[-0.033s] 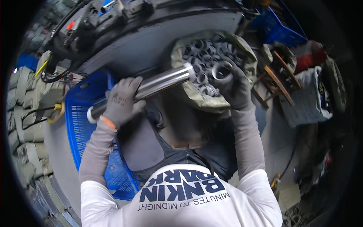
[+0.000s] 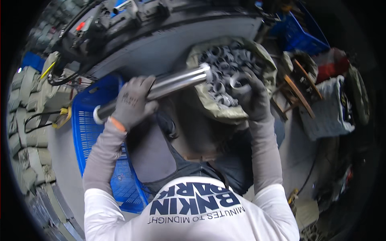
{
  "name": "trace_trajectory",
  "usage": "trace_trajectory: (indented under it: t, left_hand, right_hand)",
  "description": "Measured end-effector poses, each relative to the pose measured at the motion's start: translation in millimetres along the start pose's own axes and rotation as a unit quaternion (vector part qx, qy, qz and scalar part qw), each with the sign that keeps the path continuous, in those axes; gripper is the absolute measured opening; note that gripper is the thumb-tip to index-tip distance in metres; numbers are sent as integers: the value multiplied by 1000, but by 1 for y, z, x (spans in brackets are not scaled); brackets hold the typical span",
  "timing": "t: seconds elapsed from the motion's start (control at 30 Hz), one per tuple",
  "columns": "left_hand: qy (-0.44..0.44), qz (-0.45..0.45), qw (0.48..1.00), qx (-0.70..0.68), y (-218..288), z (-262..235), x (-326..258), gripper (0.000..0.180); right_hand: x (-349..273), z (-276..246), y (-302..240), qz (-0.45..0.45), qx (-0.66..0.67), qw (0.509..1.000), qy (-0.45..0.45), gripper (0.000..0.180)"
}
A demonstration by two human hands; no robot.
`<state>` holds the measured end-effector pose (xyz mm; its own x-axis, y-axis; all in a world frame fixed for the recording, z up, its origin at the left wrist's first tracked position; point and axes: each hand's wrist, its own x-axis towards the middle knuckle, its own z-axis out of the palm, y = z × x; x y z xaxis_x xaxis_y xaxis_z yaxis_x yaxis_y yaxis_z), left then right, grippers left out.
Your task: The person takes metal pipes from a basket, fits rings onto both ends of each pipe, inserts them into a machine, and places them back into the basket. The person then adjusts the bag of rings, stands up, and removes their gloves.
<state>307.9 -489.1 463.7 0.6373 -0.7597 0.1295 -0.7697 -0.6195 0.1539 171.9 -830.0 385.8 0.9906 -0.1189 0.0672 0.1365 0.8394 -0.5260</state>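
Observation:
My left hand [image 2: 134, 100], in a grey glove, is wrapped around a shiny metal tube [image 2: 177, 83] that slants up to the right in front of me. A pale collar [image 2: 208, 72] sits on the tube's far right end, and another pale rim [image 2: 97, 115] shows at its near left end. Over the right part of an open sack [image 2: 215, 113], my gloved right hand [image 2: 257, 100] grips a grey ring [image 2: 239, 81] between thumb and fingers. Many similar loose rings [image 2: 219, 60] fill the sack. The ring is apart from the tube.
A blue plastic crate [image 2: 82, 132] stands at my left, partly under the tube. Behind is a dark machine bench [image 2: 173, 24]. To the right are a wooden stool [image 2: 299, 94], a white sack [image 2: 327, 108] and another blue crate [image 2: 303, 36]. Wrapped bundles [image 2: 36, 132] are stacked far left.
The whole view has shifted slightly down and right. The ring in my right hand appears tilted a little differently. Both hands keep their hold.

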Motion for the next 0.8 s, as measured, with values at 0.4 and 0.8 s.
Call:
trace_trajectory:
  t: [0.4,0.8]
  left_hand:
    - [120,-206,931,277,-126,-61,310,48]
    - [189,-76,934,293,-180,-11,322,54]
  right_hand:
    - [11,-24,3,-8,-77,993,83,47]
    - [25,-27,-1,55,-143,981,116,52]
